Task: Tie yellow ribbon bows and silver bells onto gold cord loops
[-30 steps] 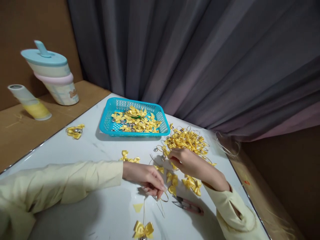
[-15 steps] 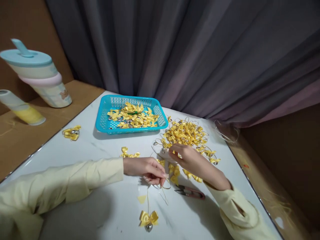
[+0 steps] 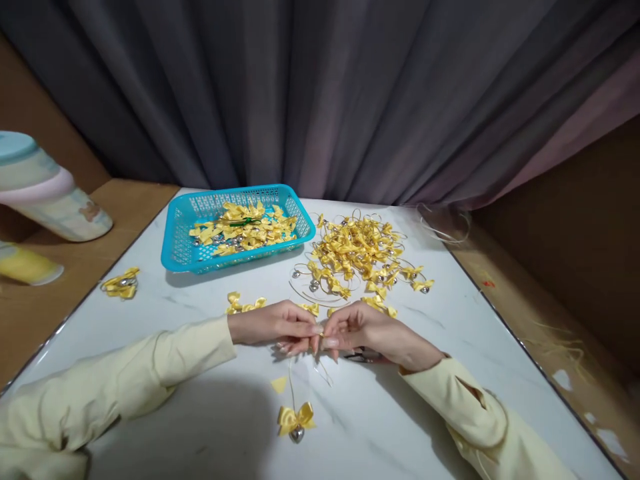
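My left hand [image 3: 290, 325] and my right hand [image 3: 357, 327] meet fingertip to fingertip above the table, both pinching a thin gold cord [image 3: 293, 383]. From the left hand the cord runs down to a yellow satin bow [image 3: 296, 419] with a silver heart-shaped charm [image 3: 297, 435] under it, lying on the table. Thin loose ends [image 3: 324, 373] hang below the fingertips. A small yellow scrap [image 3: 279, 385] lies beside the cord. Thread snips [image 3: 367, 355] lie under my right hand, mostly hidden by it. Several yellow bows [image 3: 245, 303] lie just behind my hands.
A blue plastic basket [image 3: 240, 259] with bows and charms stands at the back left. Right of it is a heap of corded yellow bows [image 3: 357, 250]. A small bundle [image 3: 123, 285] lies far left, near a tumbler [image 3: 60, 193] and a yellow spool [image 3: 30, 265]. A dark curtain [image 3: 300, 100] hangs behind.
My right hand has come down and left from beside the heap to join my left hand at the cord. Its fingers have closed on the cord. The view has turned slightly right.
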A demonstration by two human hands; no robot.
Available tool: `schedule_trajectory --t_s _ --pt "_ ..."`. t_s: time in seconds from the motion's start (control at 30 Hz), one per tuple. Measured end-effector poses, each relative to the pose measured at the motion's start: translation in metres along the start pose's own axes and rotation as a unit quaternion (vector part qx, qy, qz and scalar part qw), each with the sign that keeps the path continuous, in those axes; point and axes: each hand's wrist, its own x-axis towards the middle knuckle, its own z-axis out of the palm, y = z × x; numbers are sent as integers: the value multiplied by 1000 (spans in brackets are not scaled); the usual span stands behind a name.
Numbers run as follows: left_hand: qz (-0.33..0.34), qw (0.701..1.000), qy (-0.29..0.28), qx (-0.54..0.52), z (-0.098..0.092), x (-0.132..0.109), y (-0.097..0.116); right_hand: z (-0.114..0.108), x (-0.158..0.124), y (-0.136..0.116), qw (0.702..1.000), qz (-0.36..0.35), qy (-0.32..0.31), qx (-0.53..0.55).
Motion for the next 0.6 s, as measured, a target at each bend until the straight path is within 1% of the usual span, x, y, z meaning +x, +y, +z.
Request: schedule_trajectory --t_s 0.2,0.37,0.43,0.6 --pt "-41 996 -69 42 -3 -1 2 0 2 0 998 7 -69 4" --pt "-103 984 -127 70 -7 -3 3 4 4 -2 993 27 -117 3" --pt "-114 980 -138 88 -7 -3 5 5 5 -1 991 32 -130 -8" --pt "-117 975 -144 121 -5 -4 10 6 7 2 988 41 -143 -48"
